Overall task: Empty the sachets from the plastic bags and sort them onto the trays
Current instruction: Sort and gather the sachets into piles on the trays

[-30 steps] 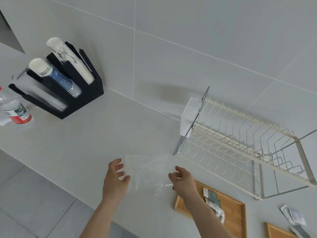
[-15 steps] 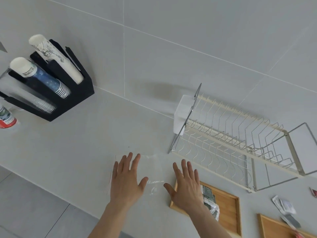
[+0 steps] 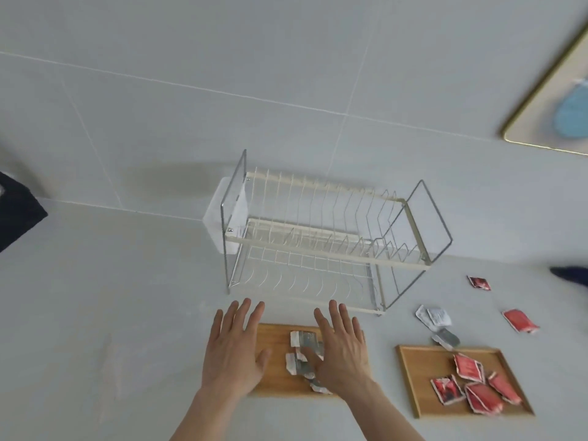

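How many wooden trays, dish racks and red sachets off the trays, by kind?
wooden trays: 2
dish rack: 1
loose red sachets: 2
Total: 5

Both hands, the left point(image 3: 234, 351) and the right point(image 3: 342, 348), are bare, with unsleeved forearms.

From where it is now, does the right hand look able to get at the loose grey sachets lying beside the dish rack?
Probably yes. The right hand hovers open over the left tray, and only bare counter lies between it and the grey sachets.
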The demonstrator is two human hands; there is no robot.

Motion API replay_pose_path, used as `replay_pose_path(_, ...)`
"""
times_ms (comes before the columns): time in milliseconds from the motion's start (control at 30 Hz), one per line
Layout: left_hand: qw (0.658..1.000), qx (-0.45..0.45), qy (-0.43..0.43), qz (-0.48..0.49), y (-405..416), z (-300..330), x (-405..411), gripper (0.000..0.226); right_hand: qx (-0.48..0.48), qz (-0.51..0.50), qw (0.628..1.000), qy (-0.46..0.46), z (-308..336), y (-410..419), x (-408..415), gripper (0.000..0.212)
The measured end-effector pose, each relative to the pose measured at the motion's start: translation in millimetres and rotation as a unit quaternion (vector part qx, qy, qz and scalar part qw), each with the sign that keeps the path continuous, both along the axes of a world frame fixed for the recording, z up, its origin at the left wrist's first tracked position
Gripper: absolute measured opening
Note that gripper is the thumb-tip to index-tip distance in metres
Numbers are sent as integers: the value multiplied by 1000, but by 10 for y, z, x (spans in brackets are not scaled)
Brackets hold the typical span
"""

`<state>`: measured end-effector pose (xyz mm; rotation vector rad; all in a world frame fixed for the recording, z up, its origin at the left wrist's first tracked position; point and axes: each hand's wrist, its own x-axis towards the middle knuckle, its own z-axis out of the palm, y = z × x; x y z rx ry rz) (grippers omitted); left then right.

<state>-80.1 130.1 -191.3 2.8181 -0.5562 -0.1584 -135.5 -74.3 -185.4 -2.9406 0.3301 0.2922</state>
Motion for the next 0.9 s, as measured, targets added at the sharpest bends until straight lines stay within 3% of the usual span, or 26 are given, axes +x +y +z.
replay_pose_path(333,993,-6,38,-114,-1812,80,-285,79,52,-112,992,0,-7,-1573,-558,70)
replay_pose_path(500,985,-24,65,-157,-2747,54,-407,72,52,-170,984,-26,-132,-2522,-799,51)
replay_pose_path(667,984,-24,77,-157,-3506,-22,-458,70,77,-156,984,-28,-166,-3167,-883,35)
replay_pose_path(900,985,8,87,-150,-4046,-192,-445,68,104,-116,988,3,-457,-3375,-684,39)
